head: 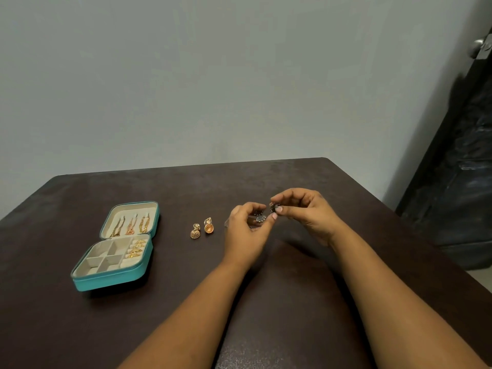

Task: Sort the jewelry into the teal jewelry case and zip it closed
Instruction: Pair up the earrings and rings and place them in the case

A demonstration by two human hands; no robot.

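Two small dark silver earrings (266, 213) are held up over the tabletop (292, 288), well apart from the teal jewelry case (114, 278). They could be dropped, because they are tiny and only pinched at the tips. If one is let go, it could bounce or roll off the tabletop edge. The two pieces are held very close together, so they could get hooked on each other. They are too small and blurry for that to be seen for sure.

The fingers of the left hand (246, 233) are curled in tight, and one dark earring is pinched between thumb and fingertip. The fingers of the right hand (306, 211) are also curled narrow, and the other dark piece is pinched at the tips.

The case is lying open on the left, with its zip undone. Gold chains (130, 225) are hung in the lid, and gold rings (137, 249) are tucked in the rolls. Two gold jhumka earrings (202, 228) are left on the tabletop between the case and the hands.
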